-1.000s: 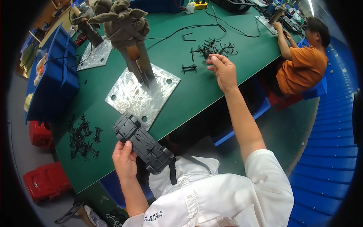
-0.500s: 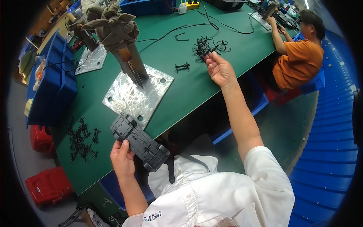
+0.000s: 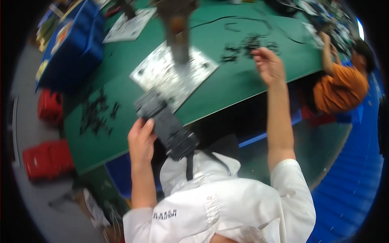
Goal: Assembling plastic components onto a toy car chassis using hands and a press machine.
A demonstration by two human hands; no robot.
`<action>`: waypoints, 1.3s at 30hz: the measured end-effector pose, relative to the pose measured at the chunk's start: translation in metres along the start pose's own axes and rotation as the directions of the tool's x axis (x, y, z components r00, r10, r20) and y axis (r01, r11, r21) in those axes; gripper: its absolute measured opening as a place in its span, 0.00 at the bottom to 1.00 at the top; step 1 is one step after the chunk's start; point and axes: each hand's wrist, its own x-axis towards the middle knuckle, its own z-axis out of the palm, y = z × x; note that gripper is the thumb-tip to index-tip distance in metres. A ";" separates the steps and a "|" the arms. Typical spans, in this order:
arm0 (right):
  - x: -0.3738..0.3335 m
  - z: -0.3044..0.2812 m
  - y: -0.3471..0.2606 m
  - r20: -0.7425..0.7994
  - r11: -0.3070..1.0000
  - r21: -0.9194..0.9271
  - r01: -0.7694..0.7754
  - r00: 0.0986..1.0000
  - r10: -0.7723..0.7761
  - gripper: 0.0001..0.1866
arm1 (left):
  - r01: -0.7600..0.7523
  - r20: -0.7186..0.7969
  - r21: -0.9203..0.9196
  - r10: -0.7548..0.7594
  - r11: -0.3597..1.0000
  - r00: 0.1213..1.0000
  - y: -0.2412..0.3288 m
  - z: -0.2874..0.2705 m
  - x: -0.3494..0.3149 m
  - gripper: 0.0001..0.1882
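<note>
My left hand (image 3: 141, 137) grips a dark grey toy car chassis (image 3: 168, 125), with wheel housings at its ends, over the table's near edge. My right hand (image 3: 269, 67) is at the near side of a tangled pile of small black plastic parts (image 3: 253, 42). Its fingers are curled together; whatever they hold is too blurred to make out. A loose black part (image 3: 229, 58) lies left of that pile. Between my hands and farther back, an upright metal post (image 3: 178, 44) stands on a shiny square metal plate (image 3: 152, 67) with corner holes.
More small black parts (image 3: 95, 111) lie at the table's left. A blue bin (image 3: 75, 52) stands along the left edge, red stools (image 3: 48, 160) beside it. Black cable (image 3: 219, 19) crosses the back. A co-worker in orange (image 3: 342, 89) sits at the right, hands on other parts.
The whole view has shifted, so the table appears farther up and to the right. My right hand has drawn slightly back from the pile. The chassis stays in my left hand.
</note>
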 end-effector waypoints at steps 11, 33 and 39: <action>-0.123 -0.008 0.049 0.271 0.945 0.260 -0.199 0.954 0.126 0.07 | 0.059 0.090 -0.045 -0.055 0.997 0.994 -0.006 -0.001 -0.008 0.14; -0.153 0.054 0.109 0.355 0.853 0.227 -0.470 0.855 0.377 0.07 | 0.114 0.174 -0.068 -0.101 0.991 0.980 -0.019 0.006 -0.008 0.14; -0.160 0.059 0.123 0.445 0.771 0.328 -0.546 0.809 0.384 0.09 | 0.210 0.218 -0.227 -0.161 0.951 0.963 -0.022 0.005 -0.006 0.14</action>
